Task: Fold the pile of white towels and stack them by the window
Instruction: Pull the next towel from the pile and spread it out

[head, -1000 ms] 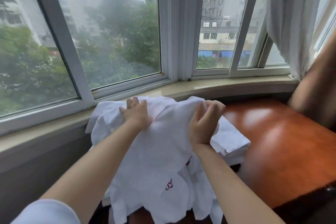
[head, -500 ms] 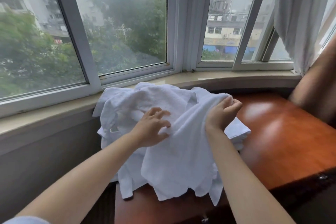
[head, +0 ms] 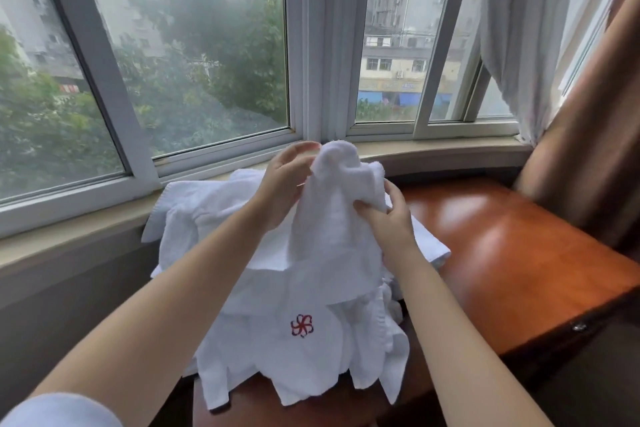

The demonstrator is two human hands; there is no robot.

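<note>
Fingers (head: pixel 372 210) bunch a rumpled white towel (head: pixel 332 225) with scalloped hem.

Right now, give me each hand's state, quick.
Left hand: fingers curled against the lifted white terry towel; whether it has a grip cannot be told.
Right hand: grips the same towel.

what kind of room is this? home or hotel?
Probably a hotel room, several floors up. Clues: a heap of identical white towels, one with a red embroidered logo, on a polished wooden table at a bay window with sheer curtain and drapes.
</note>
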